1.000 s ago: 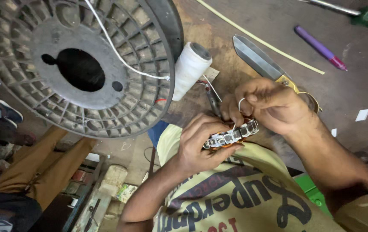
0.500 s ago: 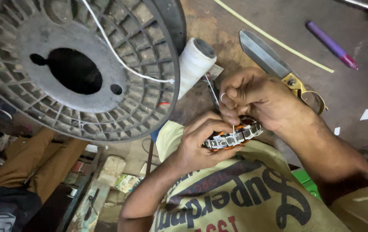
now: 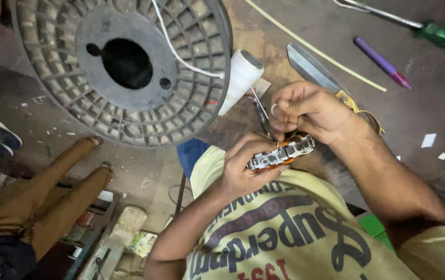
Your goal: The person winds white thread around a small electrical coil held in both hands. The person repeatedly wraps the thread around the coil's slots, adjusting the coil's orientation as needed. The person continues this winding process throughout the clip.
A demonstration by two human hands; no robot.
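A worn, stained workshop bench [image 3: 430,67] and a dusty concrete floor fill the view from above. The left hand [image 3: 243,168] grips a small ring-shaped motor stator [image 3: 283,153], metal-toothed with orange copper windings, held just in front of the person's yellow printed shirt [image 3: 295,238]. The right hand [image 3: 310,111] is clenched just above the stator, fingertips pinched on something too small to make out. Behind the hands a pair of large scissors [image 3: 313,70] lies on the bench, partly under the right hand. A white thread cone [image 3: 240,80] leans against a big grey plastic cable reel [image 3: 124,67]. Further off lie a purple pen [image 3: 380,61], a green-handled screwdriver [image 3: 435,32] and a thin yellowish strip [image 3: 310,46]. Another person's brown-trousered legs [image 3: 40,202] stand at the left.
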